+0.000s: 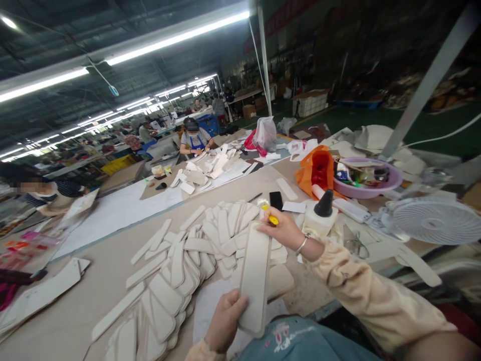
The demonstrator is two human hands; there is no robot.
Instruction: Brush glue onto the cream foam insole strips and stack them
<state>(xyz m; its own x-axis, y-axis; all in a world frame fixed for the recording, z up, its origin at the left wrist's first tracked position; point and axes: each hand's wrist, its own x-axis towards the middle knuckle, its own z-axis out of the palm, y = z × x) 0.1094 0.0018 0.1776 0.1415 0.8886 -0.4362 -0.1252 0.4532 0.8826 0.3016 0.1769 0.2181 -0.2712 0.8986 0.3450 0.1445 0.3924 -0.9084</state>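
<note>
My left hand (227, 318) grips the lower left edge of a long off-white panel (255, 281) with rounded corners, thumb on its face. The panel is tilted upright in front of my body. At its top end, my right hand (283, 230) is closed around a yellow-handled brush (273, 219) with pale, crusted bristles, its fingers touching the panel's top edge. Many similar off-white pieces (161, 301) lie in a fanned heap left of the panel. A white glue bottle (319, 220) with a black cone top stands just beyond my right wrist.
A black phone (275, 201) lies past the brush. To the right are a white fan (438, 220), a purple basin (368, 188) of small items and an orange bag (313, 173). Across the table a co-worker (195, 138) sits behind more cut pieces; another person (48, 193) is at left.
</note>
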